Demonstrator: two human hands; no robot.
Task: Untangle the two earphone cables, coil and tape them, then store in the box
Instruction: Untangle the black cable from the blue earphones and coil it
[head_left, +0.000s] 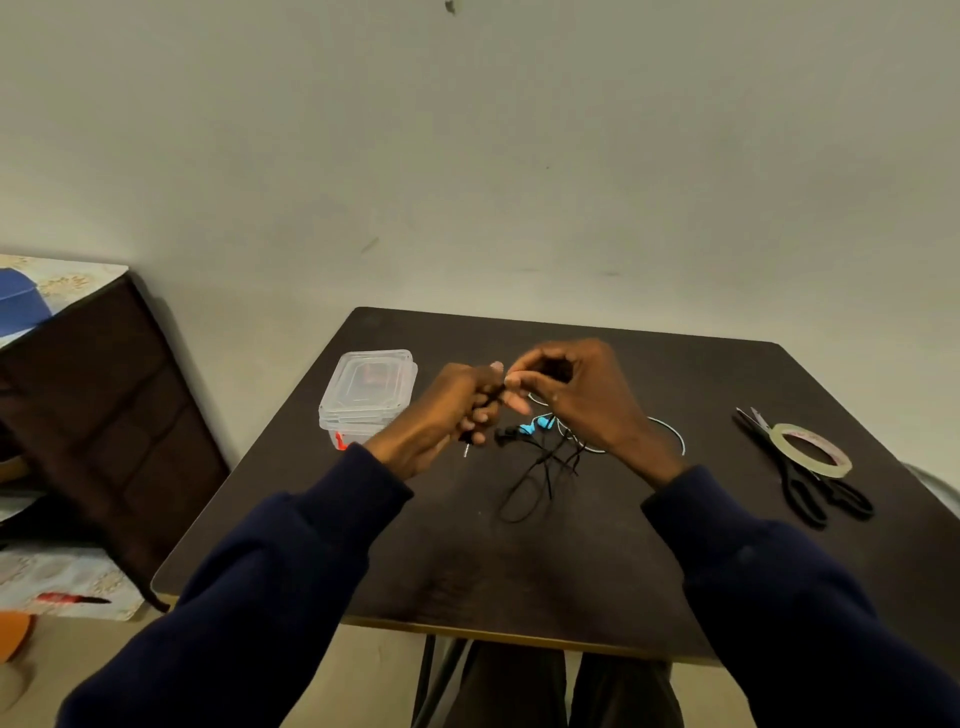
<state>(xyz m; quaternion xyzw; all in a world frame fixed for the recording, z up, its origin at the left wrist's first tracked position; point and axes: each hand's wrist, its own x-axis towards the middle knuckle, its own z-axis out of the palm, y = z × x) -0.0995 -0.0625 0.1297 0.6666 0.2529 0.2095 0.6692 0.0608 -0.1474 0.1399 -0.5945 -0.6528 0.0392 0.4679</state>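
Black earphone cable (549, 462) pinched between left hand (451, 411) and right hand (579, 397), both curled, above desk (519, 571) centre; blue-white cable (535, 427) lying beneath; lidded box (366, 395) left, tape (834, 470) atop scissors (800, 491) right

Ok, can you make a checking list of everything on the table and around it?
Surface: dark table, set against a wall.
Job's things: clear box, lid on, at left; tape roll lying on scissors, at right.
Clutter: nothing seen.
Hands: left hand and right hand raised, both pinching the black cable.
Cables: black cable hangs looped onto the table; white cable with blue earbuds lies under the hands.
Surroundings: pale wall; dark cabinet at left.
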